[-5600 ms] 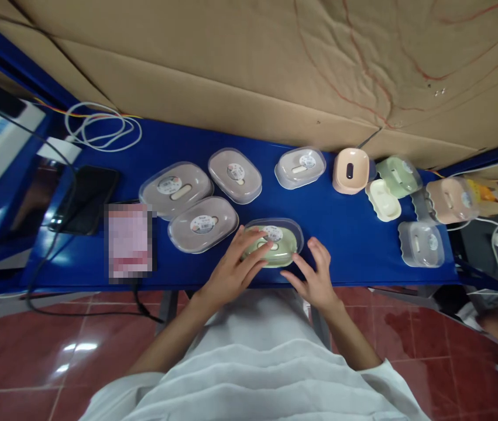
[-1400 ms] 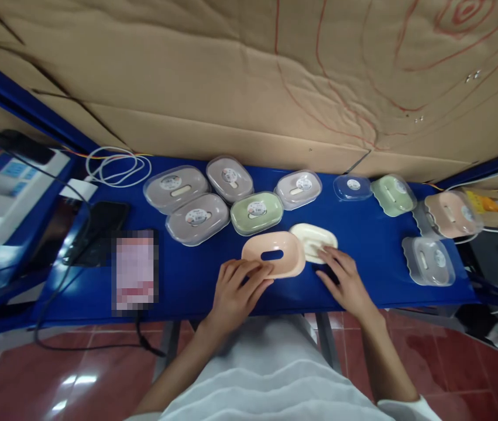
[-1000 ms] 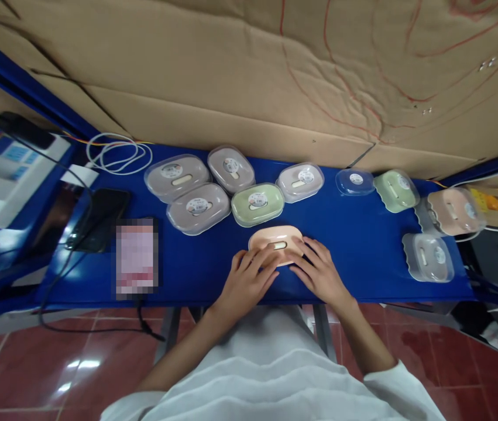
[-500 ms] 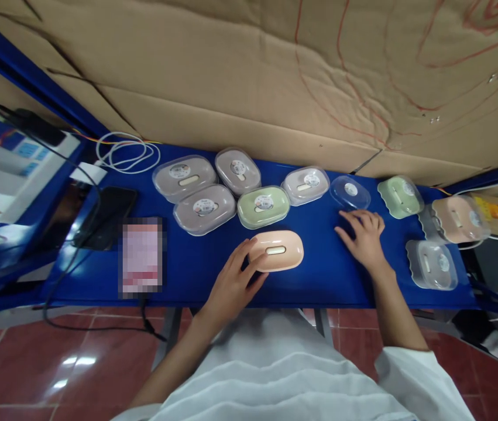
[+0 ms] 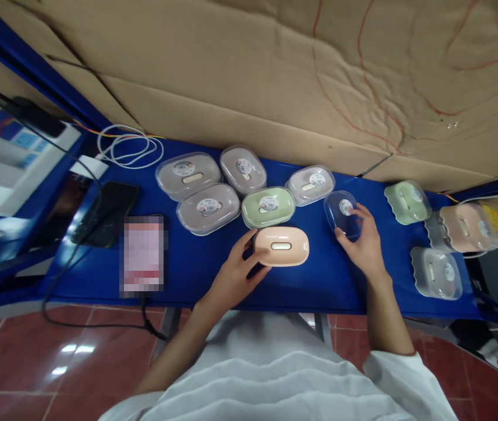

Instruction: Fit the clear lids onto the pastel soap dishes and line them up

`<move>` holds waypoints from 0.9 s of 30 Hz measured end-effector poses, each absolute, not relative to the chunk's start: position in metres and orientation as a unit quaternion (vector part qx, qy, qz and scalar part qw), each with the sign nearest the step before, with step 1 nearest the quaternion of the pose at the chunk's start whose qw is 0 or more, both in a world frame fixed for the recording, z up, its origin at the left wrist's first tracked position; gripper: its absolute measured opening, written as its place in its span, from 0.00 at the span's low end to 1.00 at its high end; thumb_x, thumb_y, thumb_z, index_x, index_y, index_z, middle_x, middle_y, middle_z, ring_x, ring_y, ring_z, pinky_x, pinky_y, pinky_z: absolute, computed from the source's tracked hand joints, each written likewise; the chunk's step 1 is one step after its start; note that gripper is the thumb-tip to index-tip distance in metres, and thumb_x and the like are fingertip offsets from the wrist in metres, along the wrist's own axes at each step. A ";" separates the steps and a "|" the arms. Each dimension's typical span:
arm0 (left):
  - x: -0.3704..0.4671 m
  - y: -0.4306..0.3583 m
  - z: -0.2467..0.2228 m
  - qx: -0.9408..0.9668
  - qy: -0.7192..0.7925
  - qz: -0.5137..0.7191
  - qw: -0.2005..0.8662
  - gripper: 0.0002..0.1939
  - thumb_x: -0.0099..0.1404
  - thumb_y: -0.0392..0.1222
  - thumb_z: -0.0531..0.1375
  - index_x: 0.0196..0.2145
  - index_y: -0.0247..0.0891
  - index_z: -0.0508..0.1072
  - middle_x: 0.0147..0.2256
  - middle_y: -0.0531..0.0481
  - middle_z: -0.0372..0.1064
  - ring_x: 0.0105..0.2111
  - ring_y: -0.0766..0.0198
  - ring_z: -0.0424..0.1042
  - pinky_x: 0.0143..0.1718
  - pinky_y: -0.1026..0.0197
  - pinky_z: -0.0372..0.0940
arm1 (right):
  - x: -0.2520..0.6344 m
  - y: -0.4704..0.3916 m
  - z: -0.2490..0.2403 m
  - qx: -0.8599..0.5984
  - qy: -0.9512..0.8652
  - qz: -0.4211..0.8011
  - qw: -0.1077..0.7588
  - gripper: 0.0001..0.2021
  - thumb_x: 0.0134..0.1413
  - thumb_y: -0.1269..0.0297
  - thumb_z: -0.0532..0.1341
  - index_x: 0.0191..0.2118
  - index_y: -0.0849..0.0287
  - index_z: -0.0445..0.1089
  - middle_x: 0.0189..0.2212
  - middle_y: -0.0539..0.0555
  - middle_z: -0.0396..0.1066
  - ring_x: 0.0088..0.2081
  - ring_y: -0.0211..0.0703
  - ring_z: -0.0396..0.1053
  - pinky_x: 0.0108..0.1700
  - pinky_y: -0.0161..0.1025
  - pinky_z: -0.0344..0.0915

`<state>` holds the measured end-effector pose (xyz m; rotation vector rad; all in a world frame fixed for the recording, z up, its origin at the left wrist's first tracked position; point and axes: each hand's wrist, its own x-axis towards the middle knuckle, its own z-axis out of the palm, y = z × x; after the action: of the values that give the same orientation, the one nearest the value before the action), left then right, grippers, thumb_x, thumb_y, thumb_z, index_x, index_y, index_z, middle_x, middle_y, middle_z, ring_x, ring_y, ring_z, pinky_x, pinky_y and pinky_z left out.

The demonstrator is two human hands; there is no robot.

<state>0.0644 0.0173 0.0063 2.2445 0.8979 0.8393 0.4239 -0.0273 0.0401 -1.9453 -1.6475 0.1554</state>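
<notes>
A glossy peach oval soap dish (image 5: 295, 245) with a pale slot in its top sits near the table's front. My left hand (image 5: 237, 272) grips its left end between fingers and thumb. To the right, my right hand (image 5: 365, 240) has thumb and fingers closed around the right side of a clear oval lid (image 5: 334, 216) with a round sticker. Just behind the peach dish stands a green lidded soap dish (image 5: 268, 206). A grey lidded soap dish (image 5: 310, 185) is beyond it, close to the clear lid.
Several grey lidded dishes (image 5: 208, 208) cluster at the back left. At right stand a wavy-edged green dish (image 5: 408, 202), a peach one (image 5: 470, 228) and a grey one (image 5: 436, 273). Phones (image 5: 108, 213), a white cable (image 5: 130, 146) and a cardboard wall (image 5: 231, 88) border the blue table (image 5: 319, 286).
My right hand has closed on the clear lid, which has turned and shifted slightly left and nearer. My left hand's hold on the peach dish has shifted, with fingers further around its end.
</notes>
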 end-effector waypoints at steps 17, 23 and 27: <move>0.061 0.023 -0.004 0.809 0.359 0.301 0.355 0.39 0.74 0.46 0.65 0.75 0.45 0.53 0.70 0.37 0.63 0.70 0.49 0.64 0.70 0.43 0.65 | 0.329 -0.020 0.040 -0.462 -0.868 0.096 0.152 0.27 0.68 0.54 0.66 0.69 0.50 0.66 0.72 0.58 0.62 0.77 0.60 0.48 0.75 0.66 0.55; 0.060 0.022 0.002 0.814 0.340 0.303 0.361 0.39 0.74 0.46 0.65 0.75 0.47 0.53 0.68 0.38 0.65 0.70 0.50 0.65 0.69 0.44 0.65 | 0.336 -0.035 0.027 -0.444 -0.882 0.044 0.153 0.31 0.66 0.55 0.68 0.71 0.47 0.64 0.71 0.58 0.64 0.77 0.62 0.50 0.72 0.65 0.61; 0.056 0.020 0.009 0.815 0.314 0.346 0.343 0.39 0.73 0.43 0.66 0.74 0.48 0.54 0.68 0.36 0.64 0.69 0.48 0.65 0.68 0.41 0.67 | 0.346 -0.040 0.034 -0.437 -0.879 0.039 0.187 0.33 0.65 0.54 0.70 0.72 0.43 0.63 0.70 0.57 0.65 0.74 0.64 0.56 0.68 0.65 0.66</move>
<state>0.0563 0.0196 0.0086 2.1177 0.8167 0.9007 0.3457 -0.0400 0.0335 -1.2286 -2.4741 0.1107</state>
